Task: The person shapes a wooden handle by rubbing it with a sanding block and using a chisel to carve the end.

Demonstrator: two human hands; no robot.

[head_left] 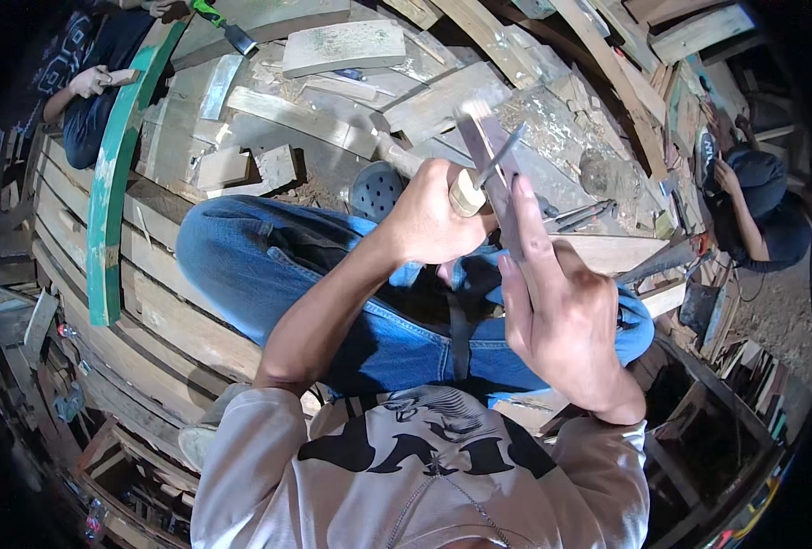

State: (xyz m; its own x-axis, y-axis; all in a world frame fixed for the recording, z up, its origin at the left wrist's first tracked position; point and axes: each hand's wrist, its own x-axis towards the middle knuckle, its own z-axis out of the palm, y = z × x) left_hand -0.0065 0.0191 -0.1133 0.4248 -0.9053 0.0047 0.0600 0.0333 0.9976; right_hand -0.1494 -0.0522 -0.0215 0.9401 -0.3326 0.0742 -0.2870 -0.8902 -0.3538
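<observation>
My left hand [438, 215] is closed around the pale wooden handle [466, 194] of a hand tool. Its slim grey metal shank [502, 156] slants up to the right and narrows at the tip; whether it is a file or a chisel I cannot tell. In my right hand [562, 311] is a narrow flat grey-brown bar [490, 146], with my index finger stretched along its side. The shank crosses in front of the bar; whether they touch is unclear. Both hands are above my lap, over my blue jeans [378, 339].
Wood offcuts [342, 48] and shavings lie ahead of me. A perforated grey-blue clog [377, 190] is beyond my lap. At left, another person's hand [90, 82] is by a green plank [118, 183]. A green-handled chisel [223, 26] lies nearby. Another person [758, 192] sits at right.
</observation>
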